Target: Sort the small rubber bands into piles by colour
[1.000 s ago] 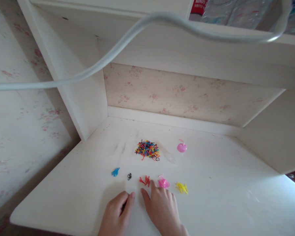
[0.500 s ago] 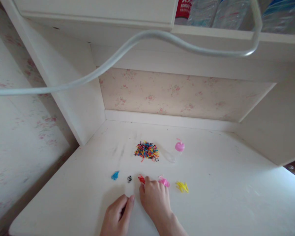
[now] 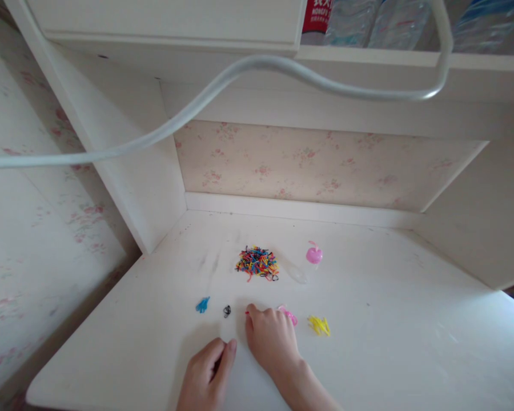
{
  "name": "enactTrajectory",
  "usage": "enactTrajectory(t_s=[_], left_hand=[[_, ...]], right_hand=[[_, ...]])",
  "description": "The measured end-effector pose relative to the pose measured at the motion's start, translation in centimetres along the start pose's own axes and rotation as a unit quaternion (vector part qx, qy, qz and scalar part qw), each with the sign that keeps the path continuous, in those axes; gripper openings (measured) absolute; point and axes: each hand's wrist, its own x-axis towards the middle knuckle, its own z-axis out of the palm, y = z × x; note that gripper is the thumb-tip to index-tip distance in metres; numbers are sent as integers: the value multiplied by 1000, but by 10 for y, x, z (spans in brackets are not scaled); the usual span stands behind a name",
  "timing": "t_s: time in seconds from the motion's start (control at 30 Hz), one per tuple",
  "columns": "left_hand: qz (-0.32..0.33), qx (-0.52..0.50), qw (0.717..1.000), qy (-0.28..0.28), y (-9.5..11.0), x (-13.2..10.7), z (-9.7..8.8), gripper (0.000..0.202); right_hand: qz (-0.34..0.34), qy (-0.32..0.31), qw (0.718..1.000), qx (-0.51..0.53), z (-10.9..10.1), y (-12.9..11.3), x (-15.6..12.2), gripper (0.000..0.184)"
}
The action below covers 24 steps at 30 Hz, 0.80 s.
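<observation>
My right hand (image 3: 268, 342) lies knuckles up on the white desk (image 3: 389, 342), its curled fingertips over the small red pile of rubber bands (image 3: 247, 312), which is mostly hidden. Just right of it are a pink pile (image 3: 290, 315) and a yellow pile (image 3: 319, 326). My left hand (image 3: 205, 377) rests near the front edge with its fingers curled in; what is in it does not show. A black band (image 3: 227, 311) and a blue pile (image 3: 202, 305) lie to the left. Farther back sits a mixed heap of coloured bands (image 3: 257, 263).
A pink apple-shaped lid (image 3: 313, 254) and a clear container (image 3: 297, 274) lie right of the heap. A white cable (image 3: 240, 68) hangs across the view. White shelf walls (image 3: 145, 182) enclose the desk; bottles stand on the shelf above (image 3: 368, 23).
My right hand has slid forward and left from beside the pink pile onto the red pile, and now covers most of it. My left hand has stayed put.
</observation>
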Motion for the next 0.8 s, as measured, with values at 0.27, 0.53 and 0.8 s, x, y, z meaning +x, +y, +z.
enactTrajectory(t_s=[0.27, 0.53, 0.8], left_hand=[[51, 126, 988, -74, 29, 31, -18, 39], [116, 352, 927, -60, 54, 110, -1, 19], [113, 413, 899, -89, 50, 134, 18, 27]], right_hand=[[30, 45, 981, 185, 15, 33, -51, 32], [20, 137, 951, 276, 60, 53, -88, 45], [3, 116, 946, 303, 46, 52, -88, 39]])
